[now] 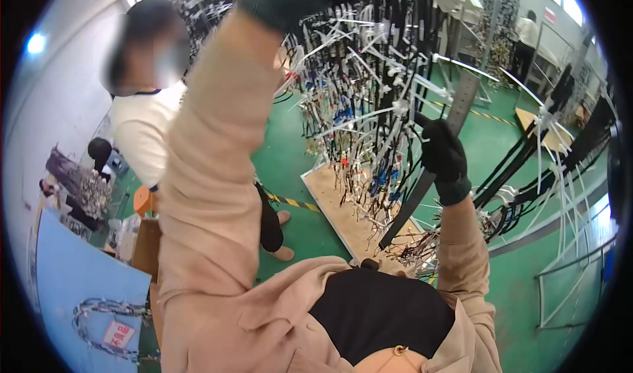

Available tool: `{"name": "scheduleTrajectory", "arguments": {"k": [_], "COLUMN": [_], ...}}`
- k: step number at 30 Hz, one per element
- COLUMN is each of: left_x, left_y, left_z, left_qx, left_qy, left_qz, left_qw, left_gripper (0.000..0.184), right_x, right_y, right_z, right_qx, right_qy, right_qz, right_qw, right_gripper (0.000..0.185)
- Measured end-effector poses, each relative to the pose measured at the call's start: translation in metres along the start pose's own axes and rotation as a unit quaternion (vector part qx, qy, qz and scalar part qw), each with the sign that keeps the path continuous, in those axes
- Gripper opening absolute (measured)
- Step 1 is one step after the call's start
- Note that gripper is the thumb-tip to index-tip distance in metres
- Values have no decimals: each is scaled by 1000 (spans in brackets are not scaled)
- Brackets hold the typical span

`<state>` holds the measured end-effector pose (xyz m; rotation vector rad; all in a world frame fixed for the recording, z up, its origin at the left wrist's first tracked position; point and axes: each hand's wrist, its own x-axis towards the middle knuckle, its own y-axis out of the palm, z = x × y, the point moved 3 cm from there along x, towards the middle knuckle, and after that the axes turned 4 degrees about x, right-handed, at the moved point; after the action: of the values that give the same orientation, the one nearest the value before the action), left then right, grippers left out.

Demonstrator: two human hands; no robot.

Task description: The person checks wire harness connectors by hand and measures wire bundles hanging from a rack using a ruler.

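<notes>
My right hand point(443, 150), in a black glove, is closed around a long metal ruler point(464, 101). The ruler slants from upper right to lower left, and its lower part looks dark. Beside it hangs a dense bundle of wire harnesses point(369, 96) with black cables, white ties and small blue and red connectors. My left arm is raised high on the left. The dark-gloved left hand point(283, 0) is at the top edge near the top of the bundle; its fingers are cut off or too dark to make out.
A co-worker in a white top point(138, 129) stands close on the left. Below the harnesses lies a wooden board point(330, 192). More cables point(527, 155) hang at the right. A blue table point(72, 274) stands lower left, and another person point(526, 33) is at the back right.
</notes>
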<state>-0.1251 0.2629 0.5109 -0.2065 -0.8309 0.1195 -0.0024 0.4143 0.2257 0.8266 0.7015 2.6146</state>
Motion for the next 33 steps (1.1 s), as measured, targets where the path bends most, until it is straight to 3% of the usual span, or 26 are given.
{"name": "scheduleTrajectory", "arguments": {"k": [1,2,3,4,5,6,7,8,9,10,11,12,13,15,16,17,18,20,21,25,28,31,33], "left_x": [-33,-67,-93,-152,-176,-200,-192,-171,-172,-169,-169,-170,-172,-186,-183,-182,-180,-161,-164,-146,-140,-132,-132], "left_y": [-7,-15,-3,44,73,101,96,86,95,98,95,90,81,86,84,82,80,68,71,65,74,72,71], "left_z": [-4,-7,-14,-26,-61,-97,-131,-148,-155,-166,-170,-172,-167,-175,-177,-179,-179,-179,-182,-188,-199,-205,-210], "left_qx": [143,271,100,-147,-214,-275,-259,-360,-409,-630,-610,-592,-423,-461,-484,-456,-423,-297,-330,-351,-520,-558,-538], "left_qy": [-75,-130,-177,-413,-452,-491,-454,-586,-588,-603,-624,-644,-615,-613,-603,-607,-609,-596,-603,-620,-633,-651,-683], "left_qz": [59,134,15,-41,-37,-37,14,34,13,-148,-150,-152,1,-14,-35,-21,-8,42,2,55,-66,-78,-34], "left_qw": [985,944,979,898,865,825,852,725,698,466,464,460,665,642,633,651,670,745,727,700,570,509,493], "left_gripper": [35,32,43,58,60,62,57,55,53,48,47,46,45,40,37,34,32,25,21,19,22,23,19], "right_x": [4,4,5,8,9,11,14,10,6,2,-1,-3,-5,-13,-19,-25,-27,-34,-38,-50,-57,-63,-65], "right_y": [5,2,-1,0,14,12,6,9,18,24,28,25,22,16,19,22,28,30,34,47,49,42,37], "right_z": [2,-1,-6,-10,-13,-18,-27,-24,-17,-11,-7,-8,-8,0,3,6,13,23,30,56,64,67,62], "right_qx": [82,72,61,48,138,148,157,98,-14,-114,-175,-98,-22,-35,-8,20,-72,-71,-48,-39,-72,-184,-129], "right_qy": [36,40,42,45,91,98,104,91,54,23,3,38,77,85,90,92,59,31,47,77,53,2,32], "right_qz": [98,82,66,55,-17,-13,-11,-21,-38,-63,-81,-60,-45,30,-8,-46,-42,36,29,9,-36,-55,-94], "right_qw": [991,993,995,996,986,984,982,991,998,991,981,993,996,995,996,994,995,996,997,996,995,981,987], "right_gripper": [38,34,30,27,23,23,23,24,25,26,28,27,27,25,23,21,23,19,18,18,18,19,19]}}
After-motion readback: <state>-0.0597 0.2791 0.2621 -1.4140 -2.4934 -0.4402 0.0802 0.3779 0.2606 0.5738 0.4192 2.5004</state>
